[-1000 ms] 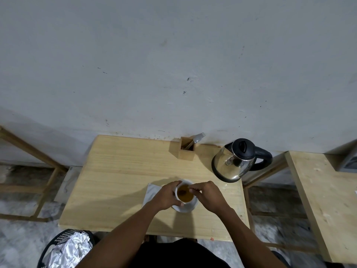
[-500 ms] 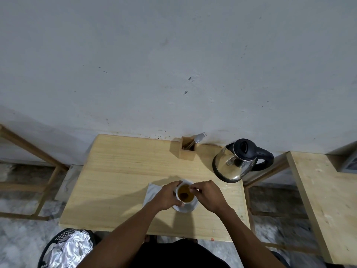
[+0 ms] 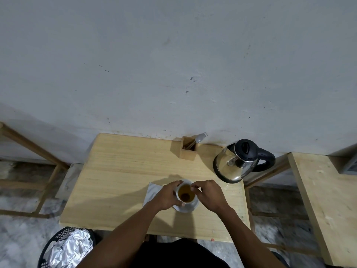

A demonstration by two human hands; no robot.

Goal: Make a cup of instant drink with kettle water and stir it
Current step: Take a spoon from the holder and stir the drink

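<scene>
A small white cup (image 3: 185,194) of amber-brown drink, with a darker brown patch in it, stands on a white saucer (image 3: 185,209) near the front of the wooden table (image 3: 119,171). My left hand (image 3: 165,196) wraps around the cup's left side. The fingers of my right hand (image 3: 207,194) are pinched together at the cup's far right rim, over the drink, on a thin stirrer that is mostly hidden. The steel kettle (image 3: 234,165), with black lid and handle, stands at the table's back right, apart from both hands.
A wooden holder (image 3: 188,149) with sticks and a plastic spork (image 3: 201,136) stands by the wall. A white napkin (image 3: 152,191) lies under my left hand. A second table (image 3: 324,200) is at right, a foil-lined black basket (image 3: 65,246) on the floor at left.
Both hands stay at the cup. My right fingertips have shifted slightly along the rim. The dark patch in the drink has moved a little.
</scene>
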